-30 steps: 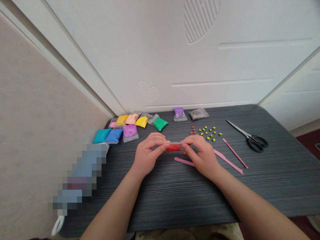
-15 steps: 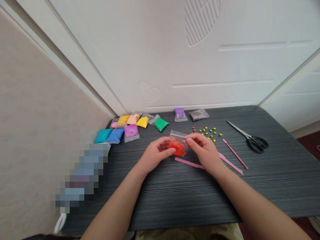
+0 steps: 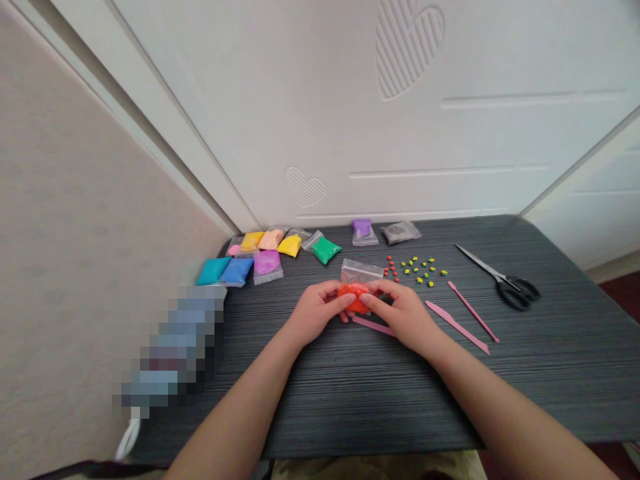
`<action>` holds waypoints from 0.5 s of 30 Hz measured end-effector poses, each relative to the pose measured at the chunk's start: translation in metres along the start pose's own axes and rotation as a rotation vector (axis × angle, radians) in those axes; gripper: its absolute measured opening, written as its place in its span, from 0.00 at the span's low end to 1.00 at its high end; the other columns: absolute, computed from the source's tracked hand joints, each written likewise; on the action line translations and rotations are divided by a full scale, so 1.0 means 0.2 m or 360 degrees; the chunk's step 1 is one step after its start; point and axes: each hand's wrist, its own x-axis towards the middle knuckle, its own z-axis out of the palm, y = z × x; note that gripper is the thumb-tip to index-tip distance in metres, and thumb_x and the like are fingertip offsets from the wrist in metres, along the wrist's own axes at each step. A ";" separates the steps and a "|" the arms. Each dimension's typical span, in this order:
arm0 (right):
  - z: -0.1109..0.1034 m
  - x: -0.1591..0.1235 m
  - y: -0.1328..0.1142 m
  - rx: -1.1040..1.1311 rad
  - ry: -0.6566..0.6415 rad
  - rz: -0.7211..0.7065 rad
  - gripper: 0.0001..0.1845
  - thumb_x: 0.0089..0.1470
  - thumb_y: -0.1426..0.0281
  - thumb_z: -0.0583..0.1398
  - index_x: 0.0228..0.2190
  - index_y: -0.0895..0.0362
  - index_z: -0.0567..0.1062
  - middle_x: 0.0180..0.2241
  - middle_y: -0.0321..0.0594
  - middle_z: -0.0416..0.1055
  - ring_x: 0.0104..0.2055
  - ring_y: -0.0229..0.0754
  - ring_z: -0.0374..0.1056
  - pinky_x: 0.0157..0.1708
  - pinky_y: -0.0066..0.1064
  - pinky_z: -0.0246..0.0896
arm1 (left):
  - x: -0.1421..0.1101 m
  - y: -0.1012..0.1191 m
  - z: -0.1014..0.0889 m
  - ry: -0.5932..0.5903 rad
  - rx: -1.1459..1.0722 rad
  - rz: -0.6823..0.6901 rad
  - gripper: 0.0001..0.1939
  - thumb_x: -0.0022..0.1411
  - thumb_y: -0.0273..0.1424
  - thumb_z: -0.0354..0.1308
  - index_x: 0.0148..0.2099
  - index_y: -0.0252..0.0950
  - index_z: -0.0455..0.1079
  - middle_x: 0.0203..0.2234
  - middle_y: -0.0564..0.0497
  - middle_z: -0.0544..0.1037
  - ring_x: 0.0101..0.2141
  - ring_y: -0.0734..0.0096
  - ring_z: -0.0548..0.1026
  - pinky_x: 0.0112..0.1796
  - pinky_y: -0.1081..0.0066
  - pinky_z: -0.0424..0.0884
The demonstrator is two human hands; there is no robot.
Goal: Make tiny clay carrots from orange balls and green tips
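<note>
Both hands grip a small clear zip bag of red-orange clay (image 3: 354,293) over the middle of the table. My left hand (image 3: 320,310) has its thumb pressed on the bag's left side, fingers behind it. From the right, my right hand (image 3: 403,312) pinches the same bag, its thumb close to the left one. The bag's clear zip end points away from me. Beneath my right hand lies a pink modelling tool (image 3: 373,325), partly covered. Just beyond that hand are several tiny red pieces (image 3: 393,269) and several yellow-and-green pieces (image 3: 420,280).
Two more pink tools, a knife-shaped one (image 3: 457,327) and a thin one (image 3: 473,311), lie at right near black-handled scissors (image 3: 500,277). Bagged clay, including green (image 3: 326,250), purple (image 3: 362,229), grey (image 3: 401,232) and blue (image 3: 237,271), lines the back and left. A white door (image 3: 330,120) stands behind.
My right hand has moved from the bag's upper right corner down onto the clay, its thumb now near my left thumb. The view has shifted slightly.
</note>
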 end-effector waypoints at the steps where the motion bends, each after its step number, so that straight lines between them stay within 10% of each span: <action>1: 0.00 0.00 0.00 -0.0036 -0.0002 -0.0017 0.10 0.53 0.66 0.53 0.34 0.56 0.71 0.30 0.34 0.70 0.31 0.34 0.64 0.31 0.26 0.58 | 0.00 0.00 0.00 -0.0012 -0.0033 -0.0001 0.12 0.54 0.35 0.53 0.36 0.32 0.68 0.26 0.49 0.74 0.24 0.73 0.70 0.25 0.72 0.67; 8: -0.01 0.01 0.01 -0.0293 -0.0015 -0.0108 0.12 0.54 0.64 0.52 0.37 0.54 0.71 0.36 0.36 0.71 0.37 0.37 0.65 0.37 0.29 0.58 | 0.00 0.02 -0.01 0.0215 0.0291 0.0136 0.12 0.56 0.36 0.51 0.32 0.33 0.71 0.22 0.53 0.72 0.24 0.75 0.68 0.28 0.73 0.65; 15: -0.13 0.01 0.07 -0.0677 0.0006 -0.0155 0.11 0.52 0.66 0.53 0.36 0.53 0.73 0.36 0.40 0.70 0.42 0.43 0.63 0.41 0.39 0.49 | 0.07 -0.07 -0.20 0.0960 0.0062 0.0197 0.15 0.57 0.41 0.47 0.37 0.34 0.65 0.21 0.54 0.68 0.18 0.79 0.65 0.19 0.76 0.62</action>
